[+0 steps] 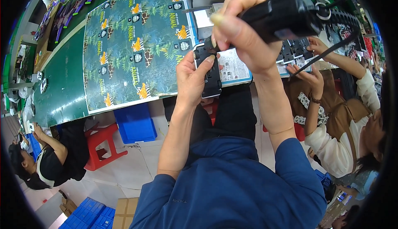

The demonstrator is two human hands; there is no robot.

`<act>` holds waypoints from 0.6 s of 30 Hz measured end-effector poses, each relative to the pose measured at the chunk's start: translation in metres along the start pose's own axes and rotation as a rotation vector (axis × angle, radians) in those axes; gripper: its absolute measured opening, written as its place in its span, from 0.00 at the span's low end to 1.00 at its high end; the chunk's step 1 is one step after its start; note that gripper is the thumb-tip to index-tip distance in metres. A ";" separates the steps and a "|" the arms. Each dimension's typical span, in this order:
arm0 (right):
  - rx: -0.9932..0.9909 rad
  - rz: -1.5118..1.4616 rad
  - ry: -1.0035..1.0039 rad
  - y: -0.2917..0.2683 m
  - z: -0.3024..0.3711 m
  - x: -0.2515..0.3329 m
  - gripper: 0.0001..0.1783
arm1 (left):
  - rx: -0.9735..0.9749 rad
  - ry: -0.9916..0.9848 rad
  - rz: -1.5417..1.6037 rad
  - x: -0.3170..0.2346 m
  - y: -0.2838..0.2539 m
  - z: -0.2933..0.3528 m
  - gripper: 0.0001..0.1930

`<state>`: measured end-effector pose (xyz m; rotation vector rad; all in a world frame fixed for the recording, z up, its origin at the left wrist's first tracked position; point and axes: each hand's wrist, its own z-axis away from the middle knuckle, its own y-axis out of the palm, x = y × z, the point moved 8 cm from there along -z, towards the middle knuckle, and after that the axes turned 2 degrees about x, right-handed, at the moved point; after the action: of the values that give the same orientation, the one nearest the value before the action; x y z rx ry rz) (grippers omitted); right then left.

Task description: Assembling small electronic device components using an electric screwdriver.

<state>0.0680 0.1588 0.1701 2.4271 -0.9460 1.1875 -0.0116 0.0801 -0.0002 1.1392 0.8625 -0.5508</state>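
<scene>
My left hand point(191, 79) grips a small black flat device point(210, 72) from its left side, holding it at the edge of the green table point(62, 88). My right hand point(244, 34) is wrapped around a black powered screwdriver point(286, 13) with a coiled cable, its tip down against the top of the black device. Both forearms rise from my blue sleeves at the bottom of the view.
A leaf-patterned printed mat point(137, 42) covers the table. Below it stand a blue bin point(134, 123) and a red plastic stool point(101, 144). A person in white and brown point(344, 117) works at my right, another in black point(49, 158) at the left. Blue crates point(85, 216) lie on the floor.
</scene>
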 end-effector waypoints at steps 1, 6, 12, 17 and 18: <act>0.031 0.017 -0.059 0.005 0.000 0.002 0.09 | 0.004 -0.016 -0.026 0.000 -0.002 0.001 0.10; 0.091 -0.090 0.002 0.012 0.009 -0.006 0.15 | -0.022 0.078 0.001 -0.005 0.003 0.005 0.10; 0.172 -0.138 0.000 0.013 0.006 -0.007 0.17 | -0.050 0.083 -0.017 -0.008 -0.001 0.003 0.11; 0.116 -0.191 0.011 0.011 -0.003 0.000 0.15 | 0.012 0.075 0.015 -0.017 0.002 -0.004 0.11; 0.110 -0.179 0.002 0.010 -0.005 0.000 0.16 | -0.012 0.076 -0.009 -0.016 -0.001 -0.003 0.12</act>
<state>0.0580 0.1536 0.1725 2.5333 -0.6624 1.2056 -0.0227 0.0822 0.0122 1.1521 0.9355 -0.5118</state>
